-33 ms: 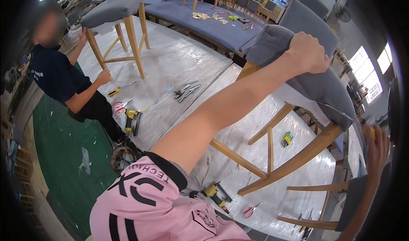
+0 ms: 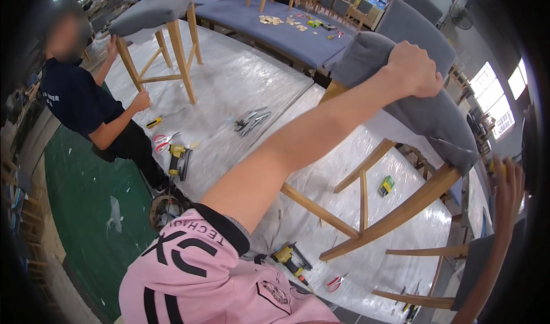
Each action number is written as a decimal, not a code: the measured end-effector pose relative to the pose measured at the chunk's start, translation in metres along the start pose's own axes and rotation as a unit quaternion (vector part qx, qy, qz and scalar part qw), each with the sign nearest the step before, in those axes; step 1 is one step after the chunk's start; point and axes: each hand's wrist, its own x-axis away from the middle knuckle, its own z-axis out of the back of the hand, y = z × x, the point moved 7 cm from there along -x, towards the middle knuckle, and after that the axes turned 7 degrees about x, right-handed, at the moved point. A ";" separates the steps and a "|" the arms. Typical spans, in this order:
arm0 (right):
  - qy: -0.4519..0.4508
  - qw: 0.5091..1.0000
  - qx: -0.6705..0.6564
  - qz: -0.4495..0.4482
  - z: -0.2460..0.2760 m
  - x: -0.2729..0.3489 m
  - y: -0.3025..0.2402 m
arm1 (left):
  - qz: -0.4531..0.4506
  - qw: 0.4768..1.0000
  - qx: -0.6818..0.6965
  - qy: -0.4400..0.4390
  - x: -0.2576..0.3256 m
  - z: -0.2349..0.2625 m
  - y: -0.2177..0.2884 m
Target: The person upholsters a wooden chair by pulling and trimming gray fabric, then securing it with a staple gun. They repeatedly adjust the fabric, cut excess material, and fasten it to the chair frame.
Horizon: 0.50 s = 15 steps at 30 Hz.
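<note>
Gripping the grey padded seat of the tipped chair (image 2: 427, 115), your left hand (image 2: 413, 69) closes in a fist over the fabric edge, while your right hand (image 2: 509, 187) is curled at the far side near a yellow thing; whether it holds anything, you cannot tell. That chair lies on its side across the worktable (image 2: 240, 83), its soft woven cushion uppermost and its smooth pale wooden legs and rungs slanting toward you. Crinkled clear plastic sheeting covers the table. Below the legs rests a yellow nail gun (image 2: 291, 259); another nail gun (image 2: 179, 159) sits beside red-handled scissors (image 2: 162, 141) near a person in a dark shirt (image 2: 86, 103) who steadies a second upright chair (image 2: 157, 23).
</note>
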 end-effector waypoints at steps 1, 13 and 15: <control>-0.003 1.000 -0.014 -0.026 -0.013 -0.014 0.004 | -0.012 1.000 -0.018 0.023 -0.001 0.003 0.002; -0.006 0.843 -0.386 -0.375 -0.072 0.174 -0.133 | -0.302 0.935 -0.134 0.125 0.034 -0.024 0.023; -0.042 0.759 -0.441 -0.477 -0.115 0.243 -0.229 | -0.308 0.931 -0.150 0.125 0.039 -0.020 0.019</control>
